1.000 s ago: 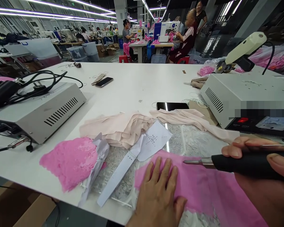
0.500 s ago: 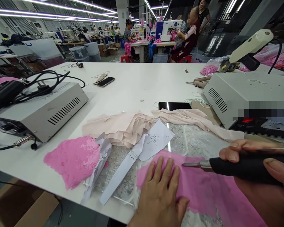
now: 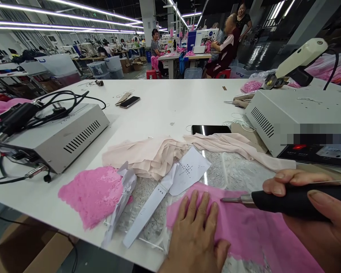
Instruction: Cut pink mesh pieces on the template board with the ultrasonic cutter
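Pink thin fabric piece (image 3: pixel 244 235) lies flat under the left fingers, on a glossy grey mottled board (image 3: pixel 233 170). Its far edge is just beyond the left fingertips, left edge just left of the index-to-little-finger spread; right part runs under the right hand and out of view.

Room: bare white table (image 3: pixel 159 110) well beyond both hands. Right ahead of the left fingertips it's tighter: white paper pattern pieces (image 3: pixel 189 170) just beyond, cream fabric strips (image 3: pixel 147 155) past those. Table's near edge is left of the left wrist.

Left hand (image 3: pixel 196 227): palm down, fingers slightly spread, pressing on the fabric, thumb out to the right. Right hand (image 3: pixel 312 231): curled round a black-handled tool with a metal tip (image 3: pixel 287 201), thumb on the near side, fingers on the far side. Tip points left, over the fabric, just right of the left fingertips; contact, can't tell.

Farther out: textured pink fabric piece (image 3: pixel 93 193) left of the left hand; black flat phone (image 3: pixel 211 129) beyond the fingers; grey metal box with a red light (image 3: pixel 295 110) beyond the right fingers.
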`<move>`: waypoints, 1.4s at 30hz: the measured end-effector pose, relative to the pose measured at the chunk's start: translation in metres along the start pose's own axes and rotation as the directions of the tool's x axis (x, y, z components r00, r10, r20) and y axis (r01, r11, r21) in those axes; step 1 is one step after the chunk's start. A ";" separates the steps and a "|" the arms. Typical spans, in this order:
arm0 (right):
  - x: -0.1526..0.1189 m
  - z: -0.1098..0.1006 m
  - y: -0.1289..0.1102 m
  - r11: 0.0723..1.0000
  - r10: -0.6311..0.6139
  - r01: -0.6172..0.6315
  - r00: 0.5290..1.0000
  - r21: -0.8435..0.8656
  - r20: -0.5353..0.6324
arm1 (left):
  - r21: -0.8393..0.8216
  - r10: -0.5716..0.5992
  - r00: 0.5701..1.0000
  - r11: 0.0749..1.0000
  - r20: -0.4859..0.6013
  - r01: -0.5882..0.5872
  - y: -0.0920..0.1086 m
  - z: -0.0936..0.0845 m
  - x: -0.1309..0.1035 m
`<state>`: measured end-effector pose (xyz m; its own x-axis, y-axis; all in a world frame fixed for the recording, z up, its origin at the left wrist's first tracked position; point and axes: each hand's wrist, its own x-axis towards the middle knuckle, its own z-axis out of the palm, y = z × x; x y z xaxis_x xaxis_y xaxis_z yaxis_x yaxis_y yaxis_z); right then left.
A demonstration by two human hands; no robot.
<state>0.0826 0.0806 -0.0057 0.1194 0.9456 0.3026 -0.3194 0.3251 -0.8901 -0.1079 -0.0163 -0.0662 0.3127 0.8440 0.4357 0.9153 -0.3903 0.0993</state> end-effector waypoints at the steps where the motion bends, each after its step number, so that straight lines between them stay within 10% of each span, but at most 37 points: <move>1: 0.001 -0.001 0.001 1.000 0.004 -0.004 1.000 0.009 0.001 | 0.008 0.001 1.000 1.000 -0.004 -0.001 0.000 0.000 0.000; 34: -0.006 0.015 -0.002 0.995 0.098 -0.100 0.993 0.028 0.061 | -0.038 -0.045 0.999 0.998 -0.021 0.044 0.002 0.000 -0.002; 42: -0.008 0.023 -0.013 0.998 0.007 -0.001 0.996 0.069 -0.087 | -0.025 -0.035 0.999 0.999 0.002 0.035 0.002 -0.009 0.002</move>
<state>0.0642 0.0694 0.0110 0.1989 0.9433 0.2657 -0.3839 0.3245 -0.8645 -0.1078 -0.0192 -0.0571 0.2806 0.8581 0.4301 0.9193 -0.3691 0.1367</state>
